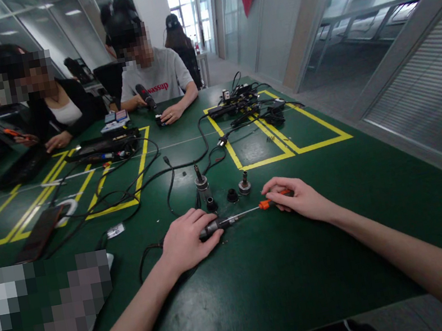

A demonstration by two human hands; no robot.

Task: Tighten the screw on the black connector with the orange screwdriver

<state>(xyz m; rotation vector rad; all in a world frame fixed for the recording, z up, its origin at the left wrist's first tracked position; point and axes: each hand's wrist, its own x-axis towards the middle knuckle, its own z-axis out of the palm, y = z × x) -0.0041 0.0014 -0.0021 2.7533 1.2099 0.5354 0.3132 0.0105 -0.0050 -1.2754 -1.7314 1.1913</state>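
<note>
both hands (185,243) (299,197) grip one screwdriver (238,217) mid-table, bare green table (267,283) toward the near edge.

Lying flat on the green table (265,272), crosswise: a dark cylindrical tool (213,227), black and grey, touching end to end a slim screwdriver (254,209) with steel shaft and orange handle. Dark end under the left hand (186,241); orange handle pinched by the right hand (300,197).
</note>
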